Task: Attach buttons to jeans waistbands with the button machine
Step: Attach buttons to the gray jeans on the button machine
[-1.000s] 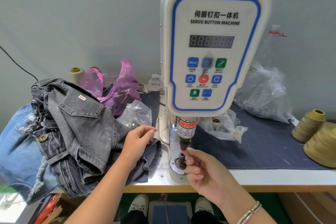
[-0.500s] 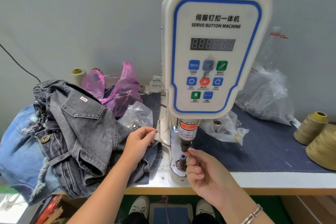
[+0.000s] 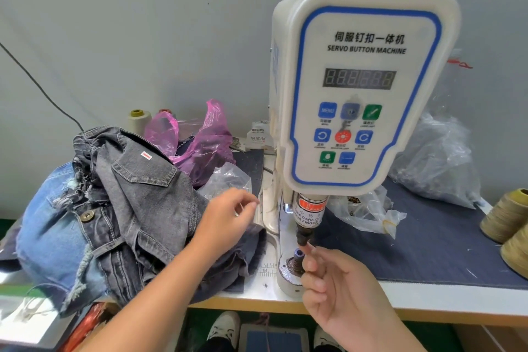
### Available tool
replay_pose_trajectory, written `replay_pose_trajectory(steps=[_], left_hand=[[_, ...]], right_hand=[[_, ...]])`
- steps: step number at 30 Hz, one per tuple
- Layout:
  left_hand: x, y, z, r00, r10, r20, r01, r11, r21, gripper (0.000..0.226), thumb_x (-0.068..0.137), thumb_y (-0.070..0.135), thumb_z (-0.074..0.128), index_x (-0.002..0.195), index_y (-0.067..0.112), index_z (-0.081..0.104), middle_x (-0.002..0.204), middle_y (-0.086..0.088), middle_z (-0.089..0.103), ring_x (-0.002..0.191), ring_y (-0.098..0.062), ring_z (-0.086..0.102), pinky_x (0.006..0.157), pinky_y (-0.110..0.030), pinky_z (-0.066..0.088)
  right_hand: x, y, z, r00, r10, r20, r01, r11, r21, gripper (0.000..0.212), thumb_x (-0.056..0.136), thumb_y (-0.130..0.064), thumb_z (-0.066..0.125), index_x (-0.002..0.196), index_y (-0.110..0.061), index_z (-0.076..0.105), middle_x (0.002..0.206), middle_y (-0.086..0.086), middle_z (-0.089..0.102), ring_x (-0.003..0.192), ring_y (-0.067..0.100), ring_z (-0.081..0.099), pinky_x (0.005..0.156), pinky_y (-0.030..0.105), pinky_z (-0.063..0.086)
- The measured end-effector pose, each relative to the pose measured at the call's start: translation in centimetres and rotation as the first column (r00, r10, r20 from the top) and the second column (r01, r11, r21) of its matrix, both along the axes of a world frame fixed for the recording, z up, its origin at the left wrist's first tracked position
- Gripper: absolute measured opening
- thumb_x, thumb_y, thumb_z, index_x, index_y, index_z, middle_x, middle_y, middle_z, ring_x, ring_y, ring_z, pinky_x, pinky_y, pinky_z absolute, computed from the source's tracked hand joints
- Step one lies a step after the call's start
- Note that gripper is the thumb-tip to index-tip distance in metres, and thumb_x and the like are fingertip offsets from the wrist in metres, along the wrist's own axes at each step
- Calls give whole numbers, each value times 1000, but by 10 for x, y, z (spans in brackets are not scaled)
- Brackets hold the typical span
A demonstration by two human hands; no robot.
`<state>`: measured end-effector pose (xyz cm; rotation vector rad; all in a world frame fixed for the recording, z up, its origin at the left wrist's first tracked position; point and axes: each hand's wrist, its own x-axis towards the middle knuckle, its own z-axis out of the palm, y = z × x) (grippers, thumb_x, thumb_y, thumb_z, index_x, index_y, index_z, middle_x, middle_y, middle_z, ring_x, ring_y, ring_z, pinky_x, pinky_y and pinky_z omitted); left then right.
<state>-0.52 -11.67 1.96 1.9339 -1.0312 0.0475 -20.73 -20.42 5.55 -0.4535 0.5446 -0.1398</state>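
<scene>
Head view. The servo button machine (image 3: 363, 88) stands upright on the desk (image 3: 428, 293), control panel facing the camera. Below its housing, the upper punch (image 3: 305, 234) hangs directly above the lower die (image 3: 297, 261), with a gap between them.

The right hand (image 3: 345, 291) is at the die. Its fingertips (image 3: 310, 251) reach between punch and die; whether they pinch a button cannot be determined. The remaining fingers are loosely curled.

The left hand (image 3: 228, 217) hovers just left of the machine column, above the grey jeans (image 3: 143, 208). Thumb and forefinger are close together; any held item is too small to resolve.

The grey jeans lie heaped on the desk left of the machine, over blue denim (image 3: 54, 231). Their edge reaches the machine base. Clear bags (image 3: 368, 214) lie behind the punch. Thread cones (image 3: 505, 217) stand at the right edge.
</scene>
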Motion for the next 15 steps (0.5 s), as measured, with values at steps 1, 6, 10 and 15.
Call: replay_pose_trajectory(steps=[1, 6, 10, 15], left_hand=[[6, 6, 13, 996, 29, 90, -29, 1000, -7, 13, 88, 13, 64, 86, 24, 69, 80, 14, 61, 74, -3, 56, 68, -16, 42], [58, 47, 67, 765, 344, 544, -516, 834, 198, 25, 86, 24, 63, 109, 14, 66, 107, -10, 60, 100, -33, 54, 83, -44, 42], [77, 70, 78, 718, 345, 604, -604, 741, 295, 36, 84, 28, 61, 119, 18, 63, 124, -11, 56, 117, -33, 46, 94, -47, 34], [97, 94, 82, 680, 572, 459, -729, 591, 344, 57, 83, 46, 66, 128, 13, 55, 129, -19, 53, 121, -38, 45, 97, -50, 33]], right_hand=[[-2, 1, 0, 1000, -2, 17, 2, 1000, 11, 27, 74, -11, 59, 100, -2, 62, 57, 9, 54, 34, 16, 42, 33, 19, 33], [-6, 27, -15, 994, 103, 20, -100, 989, -107, 45, 66, -7, 70, 110, -4, 69, 66, 17, 60, 37, 19, 46, 35, 23, 37], [12, 47, -25, 940, 330, -82, -333, 844, -420, 25, 91, 1, 50, 111, -1, 64, 70, 17, 63, 46, 18, 50, 44, 24, 41], [47, 49, -12, 926, 352, -137, -346, 647, -679, 23, 98, -6, 44, 102, -9, 66, 73, 1, 66, 53, 11, 52, 53, 20, 45]])
